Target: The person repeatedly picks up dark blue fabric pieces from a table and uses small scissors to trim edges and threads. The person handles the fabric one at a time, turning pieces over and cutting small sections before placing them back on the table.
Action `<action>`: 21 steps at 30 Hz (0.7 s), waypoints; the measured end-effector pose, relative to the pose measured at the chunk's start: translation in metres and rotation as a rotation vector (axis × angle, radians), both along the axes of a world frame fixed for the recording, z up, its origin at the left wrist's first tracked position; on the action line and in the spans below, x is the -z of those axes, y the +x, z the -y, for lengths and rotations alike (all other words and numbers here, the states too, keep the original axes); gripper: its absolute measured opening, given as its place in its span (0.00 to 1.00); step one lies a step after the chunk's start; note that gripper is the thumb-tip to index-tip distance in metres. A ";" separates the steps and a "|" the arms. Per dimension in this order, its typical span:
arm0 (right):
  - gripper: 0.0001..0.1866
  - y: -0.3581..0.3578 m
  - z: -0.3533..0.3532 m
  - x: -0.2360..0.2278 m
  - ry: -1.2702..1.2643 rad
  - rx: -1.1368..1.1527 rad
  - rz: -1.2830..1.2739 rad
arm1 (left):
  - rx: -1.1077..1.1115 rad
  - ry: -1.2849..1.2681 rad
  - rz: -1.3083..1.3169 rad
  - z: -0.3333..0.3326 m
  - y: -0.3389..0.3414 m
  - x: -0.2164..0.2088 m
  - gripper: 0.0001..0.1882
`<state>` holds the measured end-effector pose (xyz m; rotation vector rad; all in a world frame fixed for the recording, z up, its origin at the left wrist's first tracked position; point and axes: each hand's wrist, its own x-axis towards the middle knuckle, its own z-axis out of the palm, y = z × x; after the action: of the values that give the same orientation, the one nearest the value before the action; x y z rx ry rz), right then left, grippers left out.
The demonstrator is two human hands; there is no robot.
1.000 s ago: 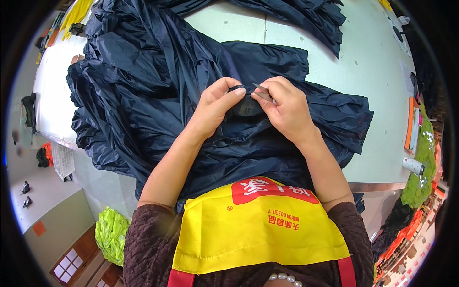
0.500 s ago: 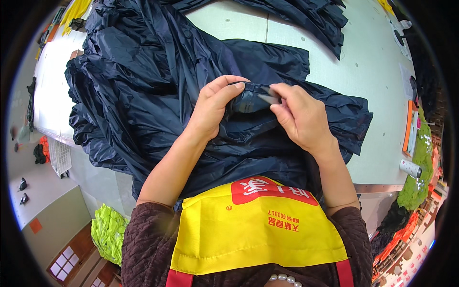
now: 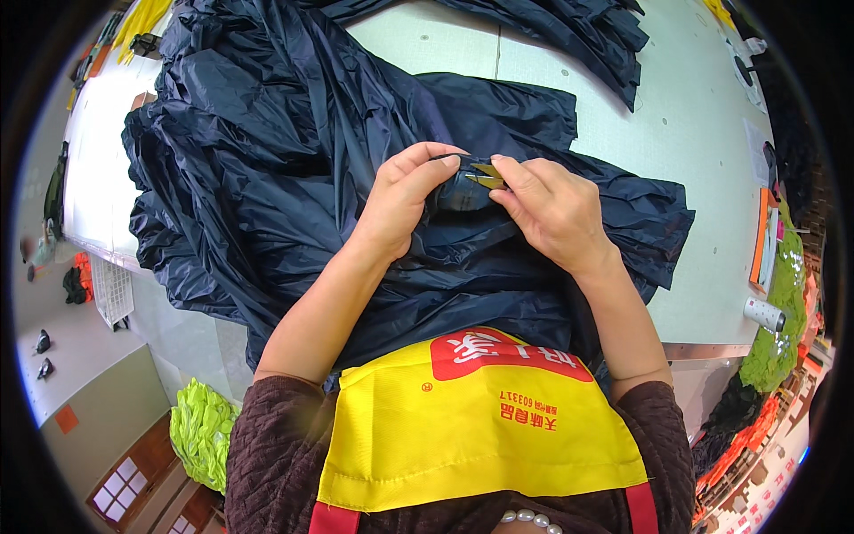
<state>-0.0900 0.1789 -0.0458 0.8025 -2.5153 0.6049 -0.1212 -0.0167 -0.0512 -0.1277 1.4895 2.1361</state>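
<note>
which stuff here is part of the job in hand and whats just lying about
In hand:
- dark blue cloth, pinched by the left hand
- small pointed snips, in the right hand

Seemingly just lying about:
- white cup
- lime-green bundle
- yellow cloth

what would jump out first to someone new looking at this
Probably the bright yellow apron with its red patch, at the bottom centre. Above it, a big heap of dark blue cloth spreads over the pale table, with two small pointed blades catching light at the right hand. A lime-green bundle glows at lower left.
</note>
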 end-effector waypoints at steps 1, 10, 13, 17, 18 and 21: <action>0.16 0.000 0.000 0.000 0.009 -0.005 -0.019 | 0.004 -0.003 -0.005 0.000 0.000 0.000 0.08; 0.17 -0.008 -0.010 0.021 -0.787 0.074 0.436 | 0.511 -0.371 -0.361 0.025 -0.003 -0.003 0.08; 0.21 -0.006 0.001 0.027 -0.778 0.201 0.754 | 1.175 -0.619 -0.398 0.030 -0.013 -0.045 0.14; 0.26 0.022 0.032 0.098 -0.459 0.118 0.817 | 1.113 -0.404 -0.346 0.019 -0.046 -0.064 0.16; 0.25 0.025 0.035 0.090 -0.450 0.095 0.842 | 1.059 -0.487 -0.427 0.008 -0.061 -0.062 0.17; 0.25 0.028 0.036 0.077 -0.386 0.091 0.866 | 0.817 -0.798 -0.806 -0.045 -0.109 -0.030 0.18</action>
<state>-0.0624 0.1424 -0.1229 0.2963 -2.9645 1.6173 -0.2304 0.0283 -0.0213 0.9858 2.2228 0.8612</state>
